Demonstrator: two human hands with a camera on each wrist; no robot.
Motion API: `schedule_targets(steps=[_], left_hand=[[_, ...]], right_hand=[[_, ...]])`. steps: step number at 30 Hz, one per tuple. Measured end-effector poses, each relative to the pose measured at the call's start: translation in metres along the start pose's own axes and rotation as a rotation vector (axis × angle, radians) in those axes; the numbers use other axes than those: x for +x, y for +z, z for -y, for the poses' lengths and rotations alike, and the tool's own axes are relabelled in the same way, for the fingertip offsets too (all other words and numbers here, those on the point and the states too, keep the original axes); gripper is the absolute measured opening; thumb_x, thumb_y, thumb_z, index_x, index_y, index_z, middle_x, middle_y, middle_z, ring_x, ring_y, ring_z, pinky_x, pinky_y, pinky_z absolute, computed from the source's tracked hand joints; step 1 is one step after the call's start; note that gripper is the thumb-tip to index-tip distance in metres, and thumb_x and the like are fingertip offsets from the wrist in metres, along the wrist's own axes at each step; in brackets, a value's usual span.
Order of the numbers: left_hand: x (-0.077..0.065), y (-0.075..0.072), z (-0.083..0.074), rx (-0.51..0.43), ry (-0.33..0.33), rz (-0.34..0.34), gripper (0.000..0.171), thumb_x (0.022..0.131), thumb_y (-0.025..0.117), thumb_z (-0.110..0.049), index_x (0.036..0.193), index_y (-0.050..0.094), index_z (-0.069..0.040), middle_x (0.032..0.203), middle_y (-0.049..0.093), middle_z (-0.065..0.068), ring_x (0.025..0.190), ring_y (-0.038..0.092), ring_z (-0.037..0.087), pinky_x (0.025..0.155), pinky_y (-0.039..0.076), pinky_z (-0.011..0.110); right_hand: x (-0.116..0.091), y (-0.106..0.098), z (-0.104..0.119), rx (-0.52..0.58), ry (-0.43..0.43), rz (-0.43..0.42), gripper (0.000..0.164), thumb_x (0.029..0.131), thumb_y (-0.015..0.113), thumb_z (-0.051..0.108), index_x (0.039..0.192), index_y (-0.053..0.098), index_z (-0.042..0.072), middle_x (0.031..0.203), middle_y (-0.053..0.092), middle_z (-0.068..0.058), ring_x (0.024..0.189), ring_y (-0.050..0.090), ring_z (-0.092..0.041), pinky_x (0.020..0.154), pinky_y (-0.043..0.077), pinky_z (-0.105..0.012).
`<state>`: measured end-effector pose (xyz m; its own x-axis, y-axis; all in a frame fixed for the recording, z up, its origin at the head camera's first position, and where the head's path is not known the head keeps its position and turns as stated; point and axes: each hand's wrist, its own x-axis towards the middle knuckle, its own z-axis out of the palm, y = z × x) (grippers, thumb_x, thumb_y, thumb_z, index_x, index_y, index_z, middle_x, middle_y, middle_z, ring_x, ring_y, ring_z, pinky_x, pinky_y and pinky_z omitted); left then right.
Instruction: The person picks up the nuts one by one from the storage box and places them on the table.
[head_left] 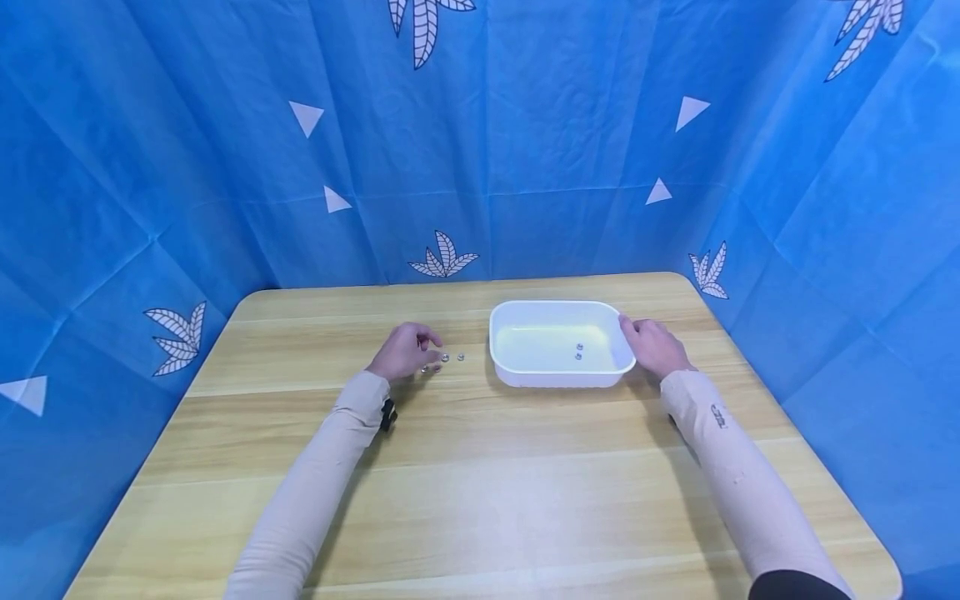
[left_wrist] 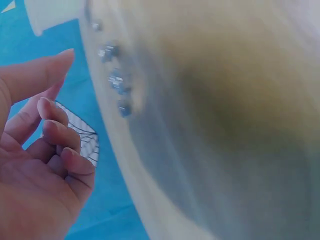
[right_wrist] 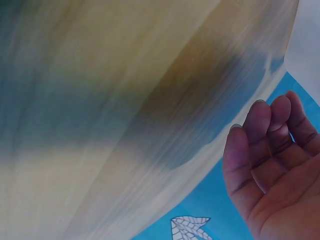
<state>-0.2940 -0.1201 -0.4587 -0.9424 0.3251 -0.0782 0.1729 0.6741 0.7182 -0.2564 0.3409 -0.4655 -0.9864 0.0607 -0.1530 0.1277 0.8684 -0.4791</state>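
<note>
My left hand hovers just left of several small shiny metal pieces on the table, thumb and forefinger apart. In the left wrist view this hand has its other fingers loosely bent and nothing between them, and the metal pieces lie in a row beyond the fingertips. A white plastic tub stands right of them, with two similar metal pieces inside. My right hand holds the tub's right end, thumb over the rim. The right wrist view shows its fingers bent, the thumb out of sight.
The wood-grain table has rounded corners. Blue curtains printed with white leaves and triangles hang behind it and along both sides. The tub's near wall rises between its inside and the front of the table.
</note>
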Motion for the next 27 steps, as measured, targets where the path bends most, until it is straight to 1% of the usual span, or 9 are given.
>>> schedule_targets(steps=[2,6,10,13,17,20,24,27], left_hand=[[0.001,-0.001,-0.007,-0.006,0.031,-0.018,0.023,0.09,0.078,-0.013,0.112,0.074,-0.004,0.083,0.059,0.005,0.075,0.054,0.018,0.066,0.047,0.028],[0.003,0.0,-0.025,-0.049,0.092,-0.048,0.024,0.093,0.075,-0.015,0.113,0.074,-0.001,0.093,0.069,0.008,0.085,0.061,0.019,0.074,0.053,0.028],[0.007,0.005,-0.043,-0.094,0.14,-0.063,0.024,0.094,0.074,-0.015,0.113,0.074,-0.001,0.1,0.073,0.011,0.091,0.066,0.022,0.081,0.057,0.03],[0.011,0.011,-0.058,-0.118,0.164,-0.059,0.025,0.095,0.074,-0.016,0.115,0.074,-0.001,0.104,0.074,0.011,0.095,0.067,0.023,0.084,0.059,0.032],[0.018,0.023,-0.077,-0.144,0.186,-0.045,0.024,0.095,0.074,-0.016,0.115,0.074,-0.004,0.105,0.074,0.009,0.096,0.068,0.022,0.086,0.06,0.033],[0.023,0.035,-0.09,-0.163,0.203,-0.026,0.024,0.095,0.074,-0.015,0.115,0.074,-0.002,0.104,0.074,0.009,0.096,0.067,0.022,0.086,0.059,0.033],[0.031,0.053,-0.105,-0.152,0.246,0.013,0.024,0.096,0.073,-0.013,0.115,0.074,0.001,0.105,0.075,0.011,0.096,0.068,0.023,0.086,0.059,0.031],[0.038,0.067,-0.115,-0.13,0.286,0.034,0.022,0.095,0.073,-0.012,0.113,0.074,0.001,0.104,0.076,0.012,0.095,0.069,0.022,0.086,0.059,0.029]], right_hand=[[-0.001,-0.001,0.0,0.004,0.001,-0.002,0.091,0.106,0.01,0.065,0.144,0.053,-0.005,0.147,0.053,-0.033,0.137,0.047,-0.054,0.113,0.04,-0.069],[-0.002,-0.002,0.0,0.004,0.003,-0.006,0.091,0.106,0.01,0.065,0.144,0.053,-0.006,0.147,0.053,-0.033,0.137,0.048,-0.054,0.113,0.04,-0.069],[-0.002,-0.002,0.0,0.001,0.002,-0.011,0.092,0.105,0.01,0.066,0.142,0.054,-0.005,0.146,0.053,-0.033,0.136,0.049,-0.054,0.111,0.041,-0.069],[-0.002,-0.003,0.0,-0.002,0.0,-0.014,0.092,0.105,0.01,0.066,0.142,0.054,-0.005,0.147,0.053,-0.033,0.136,0.049,-0.054,0.111,0.041,-0.069],[-0.001,-0.003,0.002,-0.004,0.002,-0.008,0.091,0.106,0.01,0.065,0.143,0.053,-0.005,0.146,0.054,-0.033,0.135,0.05,-0.054,0.112,0.041,-0.069],[-0.002,-0.003,0.004,-0.004,0.003,0.001,0.089,0.106,0.011,0.064,0.142,0.054,-0.005,0.144,0.056,-0.033,0.133,0.052,-0.053,0.11,0.042,-0.068],[-0.002,-0.002,0.004,-0.021,-0.006,0.002,0.086,0.107,0.012,0.061,0.141,0.056,-0.005,0.142,0.058,-0.032,0.131,0.054,-0.052,0.108,0.044,-0.068],[-0.002,-0.002,0.004,-0.038,-0.013,-0.006,0.086,0.108,0.012,0.061,0.14,0.056,-0.005,0.14,0.059,-0.032,0.13,0.056,-0.052,0.108,0.045,-0.067]])
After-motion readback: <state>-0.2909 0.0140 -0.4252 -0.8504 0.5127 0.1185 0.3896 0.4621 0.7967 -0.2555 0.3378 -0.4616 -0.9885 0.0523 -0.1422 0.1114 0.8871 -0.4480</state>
